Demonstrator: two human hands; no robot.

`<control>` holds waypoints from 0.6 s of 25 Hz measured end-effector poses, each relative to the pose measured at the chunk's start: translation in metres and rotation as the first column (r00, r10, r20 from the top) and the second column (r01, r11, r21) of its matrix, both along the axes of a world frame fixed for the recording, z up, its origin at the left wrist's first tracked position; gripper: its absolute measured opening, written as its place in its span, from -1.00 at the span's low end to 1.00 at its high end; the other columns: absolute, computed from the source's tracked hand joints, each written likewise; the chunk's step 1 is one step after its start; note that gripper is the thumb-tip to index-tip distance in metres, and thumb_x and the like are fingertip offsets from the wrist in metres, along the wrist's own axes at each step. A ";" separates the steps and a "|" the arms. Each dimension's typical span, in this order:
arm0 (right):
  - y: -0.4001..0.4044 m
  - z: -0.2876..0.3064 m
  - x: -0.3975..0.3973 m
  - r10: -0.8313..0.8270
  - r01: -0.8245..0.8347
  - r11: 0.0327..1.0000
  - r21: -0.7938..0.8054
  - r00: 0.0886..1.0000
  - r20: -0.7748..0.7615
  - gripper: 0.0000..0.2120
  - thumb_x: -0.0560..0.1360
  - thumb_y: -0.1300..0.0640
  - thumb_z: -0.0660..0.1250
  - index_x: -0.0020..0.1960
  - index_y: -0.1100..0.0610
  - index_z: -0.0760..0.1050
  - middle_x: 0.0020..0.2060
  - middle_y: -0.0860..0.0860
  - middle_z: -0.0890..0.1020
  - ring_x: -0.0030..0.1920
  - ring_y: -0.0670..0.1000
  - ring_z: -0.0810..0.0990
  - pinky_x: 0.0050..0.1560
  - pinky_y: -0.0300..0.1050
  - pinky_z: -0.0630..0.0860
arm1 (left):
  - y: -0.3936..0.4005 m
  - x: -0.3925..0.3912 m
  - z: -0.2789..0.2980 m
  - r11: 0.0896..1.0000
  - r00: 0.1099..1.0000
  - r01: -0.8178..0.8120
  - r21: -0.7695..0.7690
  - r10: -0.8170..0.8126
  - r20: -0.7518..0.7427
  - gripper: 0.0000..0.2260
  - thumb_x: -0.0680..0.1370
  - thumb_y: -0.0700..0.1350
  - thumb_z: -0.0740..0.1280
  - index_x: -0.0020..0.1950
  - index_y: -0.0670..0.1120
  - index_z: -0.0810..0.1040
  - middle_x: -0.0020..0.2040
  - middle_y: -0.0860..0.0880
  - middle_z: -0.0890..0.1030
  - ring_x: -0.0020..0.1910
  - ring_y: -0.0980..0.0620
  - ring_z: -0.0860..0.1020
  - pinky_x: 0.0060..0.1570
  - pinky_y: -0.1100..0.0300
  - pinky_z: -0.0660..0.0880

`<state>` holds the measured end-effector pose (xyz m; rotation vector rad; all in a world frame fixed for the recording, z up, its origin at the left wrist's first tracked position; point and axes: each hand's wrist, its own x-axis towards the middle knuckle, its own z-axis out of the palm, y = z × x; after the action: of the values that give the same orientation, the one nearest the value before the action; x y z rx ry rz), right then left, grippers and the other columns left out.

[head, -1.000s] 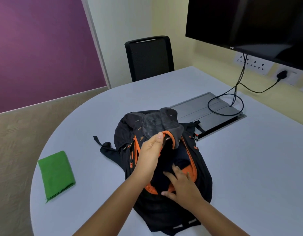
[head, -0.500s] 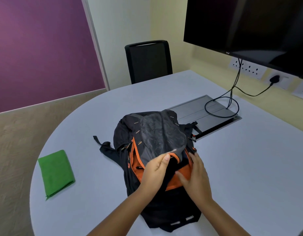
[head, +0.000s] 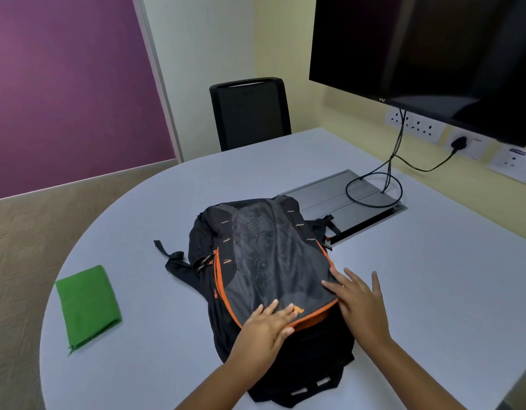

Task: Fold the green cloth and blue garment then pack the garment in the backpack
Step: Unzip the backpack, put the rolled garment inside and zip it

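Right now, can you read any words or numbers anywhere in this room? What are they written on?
"VU": small pale logo on the bottom edge of the TV, only just legible.
Blue strip on the white wall plate at the far right: print too small and blurred to read.
Orange mark on the backpack flap by the left hand: a shape, no readable letters.
Green cloth, table, chair: no text.

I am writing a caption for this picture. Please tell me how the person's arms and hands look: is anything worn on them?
Both forearms are bare as far as the picture shows: no sleeve or cuff is visible. The left hand and the right hand wear no glove. No ring, watch or bracelet can be seen, nor any marking. The upper arms are outside the picture.
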<state>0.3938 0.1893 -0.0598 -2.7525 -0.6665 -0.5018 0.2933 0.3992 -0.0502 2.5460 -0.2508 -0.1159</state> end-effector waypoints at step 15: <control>0.064 -0.001 -0.027 0.110 -0.095 0.982 0.163 0.990 -0.085 -0.53 0.48 0.15 0.10 0.37 -0.08 0.29 0.39 -0.10 0.36 0.45 -0.07 0.19 0.40 0.32 0.01 | 0.089 -0.057 -0.053 0.998 1.000 0.007 0.070 -0.008 0.004 -0.66 0.62 0.12 -0.08 0.18 0.16 0.45 0.03 0.27 0.62 0.04 0.29 0.56 0.02 0.45 0.44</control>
<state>0.3673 0.2528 -0.0612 -2.5601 -0.7090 -0.3834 0.2368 0.4886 -0.1031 2.6148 -0.2623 -0.1245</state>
